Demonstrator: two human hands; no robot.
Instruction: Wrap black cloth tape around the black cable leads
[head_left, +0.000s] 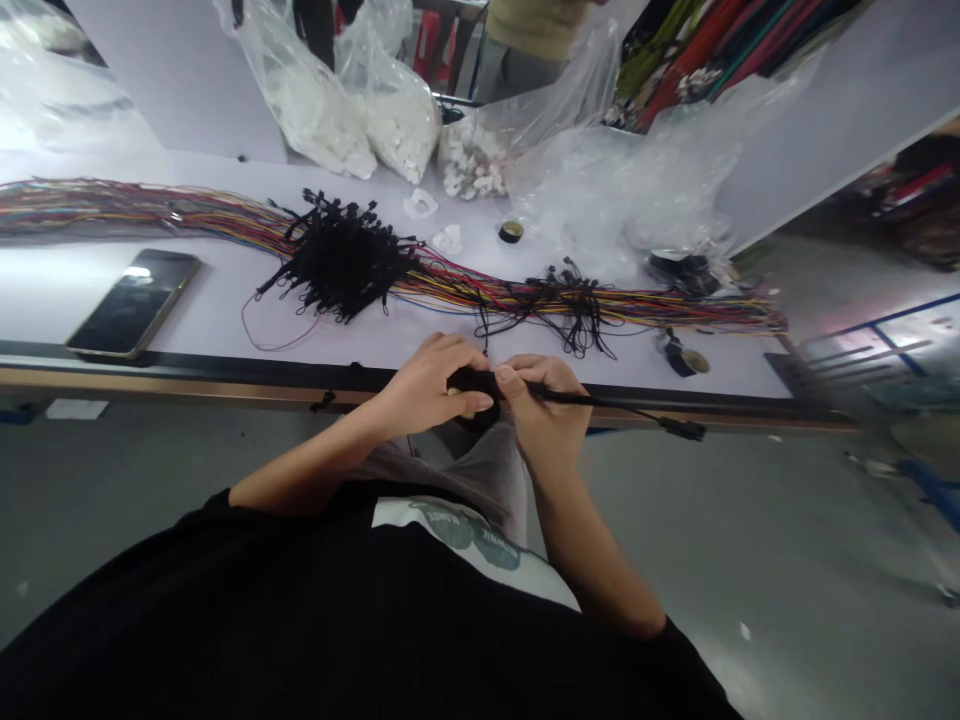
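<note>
At the front edge of the bench, my left hand [427, 392] is closed around a roll of black tape [484, 415], partly hidden by the fingers. My right hand [553, 408] pinches a black-wrapped cable [622, 405] right beside it, thumb on top. The cable sticks out to the right and ends in a black connector [682, 429]. Just beyond the hands lies a long bundle of coloured wires [465, 287]. Thin black leads [570, 300] fan out from it, and one hangs down toward my fingers.
A dense pile of black connector leads [349, 255] rests on the bundle. A phone [135, 303] lies at the left. More tape rolls [511, 232] and clear bags of white parts [401, 125] are on the bench [217, 310]. A person [532, 40] stands across from me.
</note>
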